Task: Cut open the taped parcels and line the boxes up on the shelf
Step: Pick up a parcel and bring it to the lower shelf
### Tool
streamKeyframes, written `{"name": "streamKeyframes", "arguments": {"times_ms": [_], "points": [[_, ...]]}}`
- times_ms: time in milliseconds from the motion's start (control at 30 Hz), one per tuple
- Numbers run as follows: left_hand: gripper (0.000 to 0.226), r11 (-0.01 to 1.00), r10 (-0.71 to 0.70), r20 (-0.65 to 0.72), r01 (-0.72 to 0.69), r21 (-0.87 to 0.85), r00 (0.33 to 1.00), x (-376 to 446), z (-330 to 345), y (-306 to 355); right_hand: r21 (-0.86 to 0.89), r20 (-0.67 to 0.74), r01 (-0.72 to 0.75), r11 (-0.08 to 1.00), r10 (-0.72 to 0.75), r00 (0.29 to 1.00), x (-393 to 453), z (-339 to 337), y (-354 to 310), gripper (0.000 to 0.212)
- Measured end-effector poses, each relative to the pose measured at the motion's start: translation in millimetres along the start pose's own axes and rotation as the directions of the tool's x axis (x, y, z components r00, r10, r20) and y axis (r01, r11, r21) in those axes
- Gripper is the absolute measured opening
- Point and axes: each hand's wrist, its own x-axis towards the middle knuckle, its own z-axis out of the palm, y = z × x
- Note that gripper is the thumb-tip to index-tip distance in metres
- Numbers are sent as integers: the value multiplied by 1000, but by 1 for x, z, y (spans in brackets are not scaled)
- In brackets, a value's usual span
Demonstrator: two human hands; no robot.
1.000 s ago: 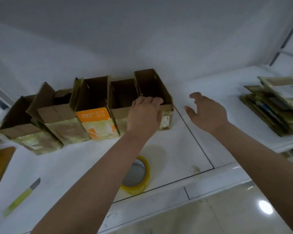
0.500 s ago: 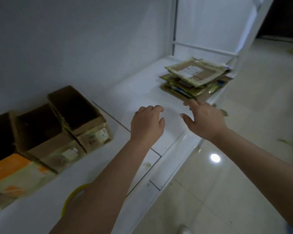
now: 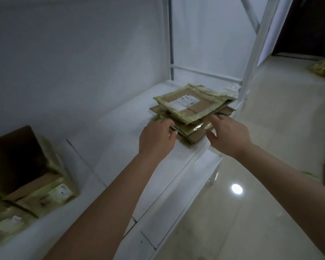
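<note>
Right then, both hands were out at the stack of flattened parcels [image 3: 192, 107] lying on the white shelf [image 3: 120, 124], at its right end close to the upright post [image 3: 251, 59]. The left hand [image 3: 157, 136] had reached the near left corner of that stack, fingers curled against the lower layers' edge, though whether they had actually pinched anything could not be told. The right hand [image 3: 228, 136] was at the stack's near right side, fingers spread and relaxed, its fingertips [image 3: 212, 119] just touching the edge below the top parcel. How many parcels made up the stack was hard to count; several layers showed, all brown card wrapped in yellowish tape. The top one carried one white shipping label [image 3: 184, 102], its print too small to read.

Well to the left of the stack stood two opened boxes [image 3: 28, 166] side by side on the same shelf, each with a pale label on its front, unreadable through blur. Beyond the stack, on the glossy floor [image 3: 251, 184], another yellowish bundle [image 3: 322, 67] lay far off.
</note>
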Motion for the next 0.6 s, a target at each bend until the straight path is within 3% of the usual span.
{"name": "streamKeyframes", "arguments": {"times_ms": [367,500,600], "points": [[49,966,-235,-8,235,105,972,128,48,19,-60,57,-1,998,4,998,146,32,94,40],[71,928,-326,-4,322,186,945,152,73,9,-67,56,-69,995,73,996,184,55,118,40],[101,900,-414,74,396,184,907,158,91,-1,-18,97,-128,992,129,987,205,72,131,45]]}}
